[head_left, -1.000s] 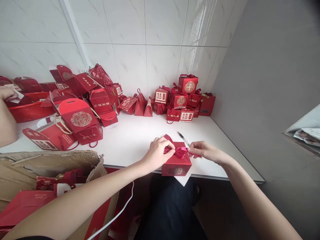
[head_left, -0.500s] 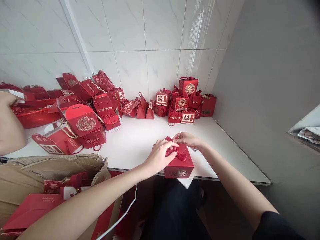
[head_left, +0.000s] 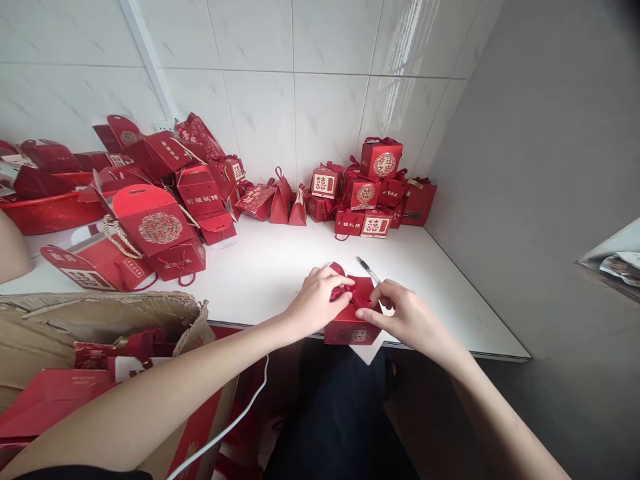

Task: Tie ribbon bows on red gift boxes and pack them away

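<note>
A red gift box [head_left: 353,332] with a dark gold emblem sits at the table's front edge, on top of a white sheet [head_left: 369,352] that juts past the edge. A red ribbon [head_left: 359,300] is bunched in a bow on its top. My left hand [head_left: 320,293] pinches the ribbon's left side, thumb and fingers closed. From the right, my right hand [head_left: 400,312] has its thumb and forefinger closed on the ribbon's right loop. Behind the box, close to my right fingers, lies a pen [head_left: 368,269].
Finished-looking red boxes [head_left: 365,195] are stacked at the back right. A heap of red boxes [head_left: 163,223] covers the left, beside a red basin [head_left: 50,215]. A cardboard carton [head_left: 197,319] stands front left, with a white cable [head_left: 235,427] near it. Another person's arm [head_left: 10,247] shows far left.
My right hand has come from behind the box round to its right side and onto the ribbon. The pen now shows fully. My left hand stays at the bow; the view has shifted slightly.
</note>
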`<state>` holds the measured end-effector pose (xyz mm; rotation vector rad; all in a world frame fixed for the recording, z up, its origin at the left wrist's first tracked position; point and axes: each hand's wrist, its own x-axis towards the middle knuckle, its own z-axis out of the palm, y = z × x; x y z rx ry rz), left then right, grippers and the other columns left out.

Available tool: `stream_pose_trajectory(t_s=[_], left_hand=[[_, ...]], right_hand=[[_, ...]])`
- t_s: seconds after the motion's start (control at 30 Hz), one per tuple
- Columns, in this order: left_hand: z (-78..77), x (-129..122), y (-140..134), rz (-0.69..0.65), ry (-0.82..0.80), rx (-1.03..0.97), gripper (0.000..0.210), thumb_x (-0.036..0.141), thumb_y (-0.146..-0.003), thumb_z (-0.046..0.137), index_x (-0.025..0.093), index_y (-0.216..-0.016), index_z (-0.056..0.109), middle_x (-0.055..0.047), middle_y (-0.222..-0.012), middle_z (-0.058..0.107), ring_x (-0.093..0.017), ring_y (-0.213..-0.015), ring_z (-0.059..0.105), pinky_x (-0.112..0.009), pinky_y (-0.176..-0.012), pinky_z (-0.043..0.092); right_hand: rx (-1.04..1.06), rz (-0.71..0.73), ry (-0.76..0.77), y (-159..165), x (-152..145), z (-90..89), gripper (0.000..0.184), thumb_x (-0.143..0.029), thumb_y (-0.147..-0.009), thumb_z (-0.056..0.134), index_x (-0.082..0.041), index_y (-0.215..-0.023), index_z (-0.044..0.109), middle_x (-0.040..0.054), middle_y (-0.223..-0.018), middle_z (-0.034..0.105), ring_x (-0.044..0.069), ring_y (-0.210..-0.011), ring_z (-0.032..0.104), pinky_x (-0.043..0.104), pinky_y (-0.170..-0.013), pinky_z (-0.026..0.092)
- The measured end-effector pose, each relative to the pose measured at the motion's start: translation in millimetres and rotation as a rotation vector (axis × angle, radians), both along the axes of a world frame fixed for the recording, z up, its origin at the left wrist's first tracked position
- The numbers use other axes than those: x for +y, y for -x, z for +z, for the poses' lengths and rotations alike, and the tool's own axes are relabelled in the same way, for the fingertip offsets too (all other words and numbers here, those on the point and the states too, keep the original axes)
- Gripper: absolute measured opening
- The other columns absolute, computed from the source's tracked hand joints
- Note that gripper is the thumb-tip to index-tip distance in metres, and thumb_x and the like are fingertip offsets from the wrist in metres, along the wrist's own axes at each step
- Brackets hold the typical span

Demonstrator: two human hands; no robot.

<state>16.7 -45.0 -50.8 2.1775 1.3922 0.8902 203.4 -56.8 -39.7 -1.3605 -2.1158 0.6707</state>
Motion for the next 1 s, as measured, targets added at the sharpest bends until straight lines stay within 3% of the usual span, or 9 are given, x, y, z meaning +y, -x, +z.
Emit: stream_pose_trajectory(t_s=[0.2, 0.3, 0.4, 0.53, 0.8, 1.0], left_hand=[[-2.8, -0.8, 2.8, -0.028, 0.035, -0.09, 0.022, 0.024, -0.081, 0.053, 0.022, -0.102, 0.06, -0.005, -0.099, 0.054, -0.02, -0.104, 0.048, -0.034, -0.089, 0.045], [-3.5, -3.1, 10.4, 0.049, 0.024, -0.172, 0.031, 0.026, -0.077, 0.056, 0.02, -0.107, 0.05, -0.005, -0.102, 0.05, -0.019, -0.099, 0.051, -0.032, -0.082, 0.047], [-1.1, -6.4, 19.0, 0.119, 0.191, -0.158, 0.022, 0.039, -0.079, 0.053, 0.019, -0.087, 0.048, -0.002, -0.086, 0.053, -0.018, -0.081, 0.054, -0.033, -0.074, 0.045], [2.4, -8.3, 22.5, 0.019, 0.498, -0.206, 0.034, 0.05, -0.081, 0.045, 0.019, -0.066, 0.046, 0.001, -0.069, 0.052, -0.017, -0.07, 0.053, -0.031, -0.07, 0.042], [1.1, -1.8, 21.8, -0.106, 0.501, -0.32, 0.032, 0.047, -0.078, 0.05, 0.018, -0.065, 0.047, 0.001, -0.071, 0.051, -0.016, -0.075, 0.052, -0.032, -0.078, 0.041], [-5.5, 5.3, 27.6, -0.154, 0.586, -0.384, 0.026, 0.042, -0.079, 0.053, 0.016, -0.072, 0.052, -0.001, -0.078, 0.057, -0.018, -0.081, 0.056, -0.034, -0.081, 0.044]], right_hand=[[0.169, -0.026, 0.187, 1.4, 12.4, -10.6, 0.036, -0.053, -0.079, 0.05, -0.02, -0.065, 0.047, -0.0035, -0.058, 0.044, 0.012, -0.055, 0.037, 0.024, -0.051, 0.029], [0.232, -0.046, 0.233, -0.6, 15.4, -12.8, 0.038, -0.055, -0.077, 0.051, -0.02, -0.065, 0.046, -0.0039, -0.058, 0.041, 0.011, -0.055, 0.033, 0.024, -0.051, 0.026], [0.302, -0.04, 0.295, -1.3, 15.1, -13.8, 0.039, -0.056, -0.076, 0.053, -0.019, -0.065, 0.046, -0.0036, -0.06, 0.042, 0.011, -0.057, 0.035, 0.024, -0.054, 0.027], [0.462, -0.008, 0.396, -2.8, 15.2, -16.4, 0.04, -0.056, -0.074, 0.057, -0.019, -0.064, 0.045, -0.0033, -0.063, 0.045, 0.011, -0.06, 0.038, 0.024, -0.058, 0.029], [0.889, 0.05, 0.618, -7.5, 20.0, -32.8, 0.035, -0.047, -0.072, 0.067, -0.017, -0.067, 0.05, -0.0016, -0.069, 0.051, 0.011, -0.064, 0.045, 0.024, -0.065, 0.037], [1.045, 0.066, 0.652, -7.7, 20.5, -38.8, 0.035, -0.039, -0.069, 0.071, -0.017, -0.059, 0.046, -0.0041, -0.061, 0.042, 0.009, -0.057, 0.04, 0.022, -0.058, 0.036]])
